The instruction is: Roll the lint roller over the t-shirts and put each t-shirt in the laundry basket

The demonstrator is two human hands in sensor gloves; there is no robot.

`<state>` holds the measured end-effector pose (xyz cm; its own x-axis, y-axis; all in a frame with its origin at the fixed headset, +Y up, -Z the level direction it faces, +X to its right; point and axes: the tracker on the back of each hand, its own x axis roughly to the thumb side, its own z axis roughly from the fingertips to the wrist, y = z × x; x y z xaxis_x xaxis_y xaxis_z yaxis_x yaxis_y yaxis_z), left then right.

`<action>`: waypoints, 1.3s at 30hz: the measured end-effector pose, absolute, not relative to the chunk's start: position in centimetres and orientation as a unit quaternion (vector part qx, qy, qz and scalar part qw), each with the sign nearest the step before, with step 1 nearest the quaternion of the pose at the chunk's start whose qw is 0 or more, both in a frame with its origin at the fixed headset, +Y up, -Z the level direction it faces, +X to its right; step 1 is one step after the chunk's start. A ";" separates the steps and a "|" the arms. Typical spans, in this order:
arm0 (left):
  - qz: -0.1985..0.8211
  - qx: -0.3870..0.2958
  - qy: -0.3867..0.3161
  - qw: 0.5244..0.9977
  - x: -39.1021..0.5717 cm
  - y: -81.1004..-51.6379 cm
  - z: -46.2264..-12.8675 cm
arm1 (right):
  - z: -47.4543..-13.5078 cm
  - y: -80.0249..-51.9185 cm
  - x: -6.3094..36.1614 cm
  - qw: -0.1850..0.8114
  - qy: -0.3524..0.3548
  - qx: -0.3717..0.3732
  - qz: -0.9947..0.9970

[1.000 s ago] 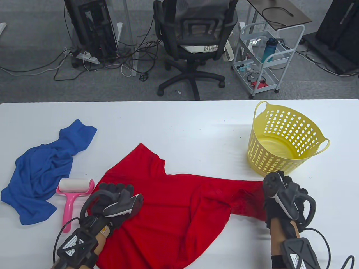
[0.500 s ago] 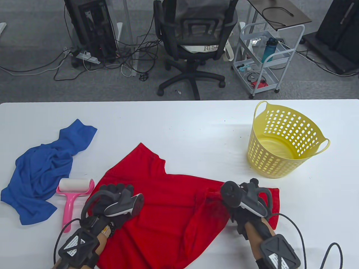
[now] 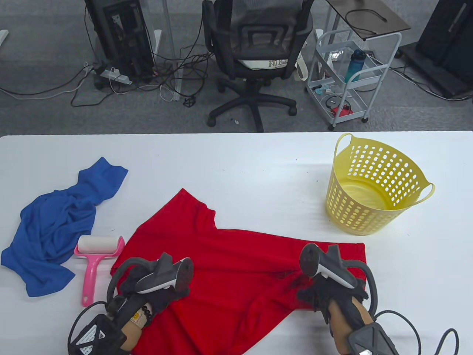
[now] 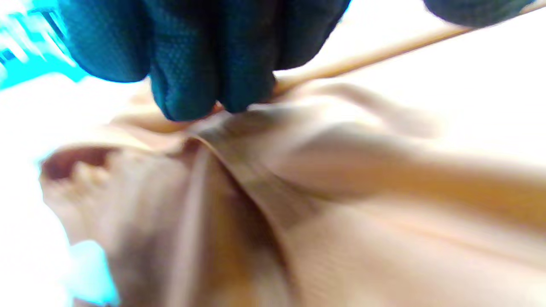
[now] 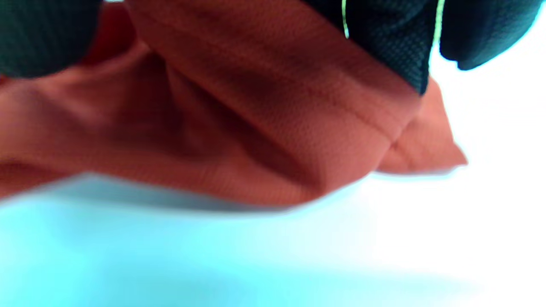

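Grey carpet lay beyond the white table (image 3: 236, 162), with a black office chair (image 3: 255, 55), a white trolley (image 3: 347, 74) holding a blue bottle (image 3: 354, 64), and a tangle of cables around a black computer tower (image 3: 118, 37); on the table itself a red t-shirt (image 3: 229, 273) was spread across the near middle, one sleeve pointing toward the far edge. The left hand (image 3: 155, 284) rested on the shirt's left part; in the left wrist view its gloved fingertips (image 4: 204, 81) were bunched together and pinched a raised fold of the cloth (image 4: 298, 170), which looked washed-out and pale there. The right hand (image 3: 329, 292) sat at the shirt's right end, where the fabric was gathered into creases; the right wrist view showed a hemmed fold of red cloth (image 5: 264, 128) held under its fingers (image 5: 396, 47) and lifted off the table, so that hand gripped the shirt too. A pink lint roller (image 3: 94, 260) lay just left of the shirt, its white roll toward the far side and its handle toward the person, touched by neither hand; a crumpled blue t-shirt (image 3: 59, 229) lay beside it at the left edge. The yellow laundry basket (image 3: 373, 185) stood upright at the far right, well apart from both shirts.
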<state>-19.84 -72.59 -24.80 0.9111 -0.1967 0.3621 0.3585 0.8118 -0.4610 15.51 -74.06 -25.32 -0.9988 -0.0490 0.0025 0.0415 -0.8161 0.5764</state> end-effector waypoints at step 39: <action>-0.241 -0.147 0.032 0.959 -24.4 -75.9 -40.4 | -37.5 -70.5 11.9 -0.015 0.055 -0.010 -0.998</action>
<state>-24.35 -75.91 -40.41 0.8821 -0.4710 0.0085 0.4519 0.8410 -0.2975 11.87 -70.54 -37.47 -0.9993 0.0287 0.0225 -0.0310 -0.9935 -0.1093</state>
